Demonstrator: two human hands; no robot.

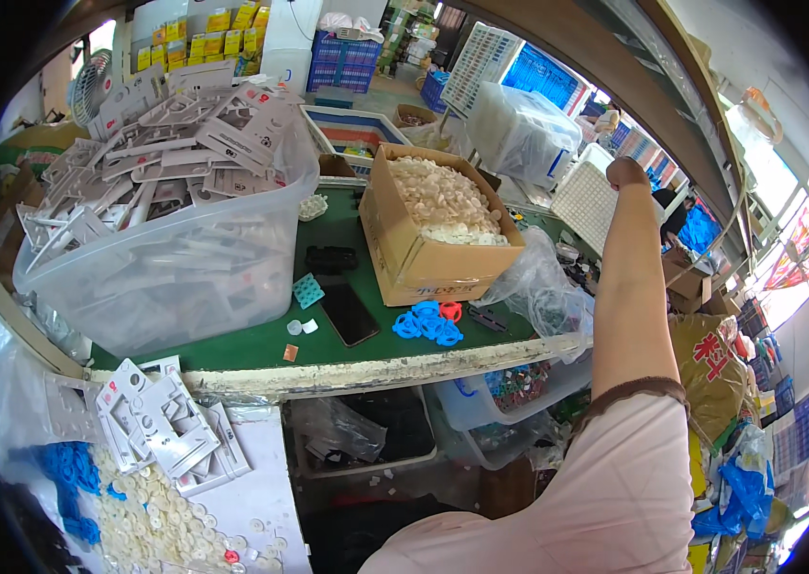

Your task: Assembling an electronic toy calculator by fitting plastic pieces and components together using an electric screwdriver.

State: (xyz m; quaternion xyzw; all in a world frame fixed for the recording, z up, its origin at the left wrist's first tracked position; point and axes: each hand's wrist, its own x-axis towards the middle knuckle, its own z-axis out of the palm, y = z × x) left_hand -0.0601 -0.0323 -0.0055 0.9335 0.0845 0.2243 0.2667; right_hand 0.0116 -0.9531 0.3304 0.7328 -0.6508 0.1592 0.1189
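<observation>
My right arm reaches far out to the right, and my right hand [626, 173] is at its end, small and seen from behind. It looks curled closed at the edge of a tilted white perforated basket [584, 203]; the fingers are hidden, so what they hold cannot be made out. My left hand is out of view. Nearer on the green bench [328, 206] stands an open cardboard box [438, 273] full of small cream plastic parts [443, 196]. Before it lie blue plastic pieces [428, 323], a red one [450, 311] and a black phone [349, 314].
A big translucent tub [185, 287] heaped with white plastic panels [213, 143] fills the bench's left. More panels [161, 421] and pale round discs [156, 521] lie on a lower surface. Clear plastic bags [543, 287] lie right of the box. Bins [500, 411] sit under the bench.
</observation>
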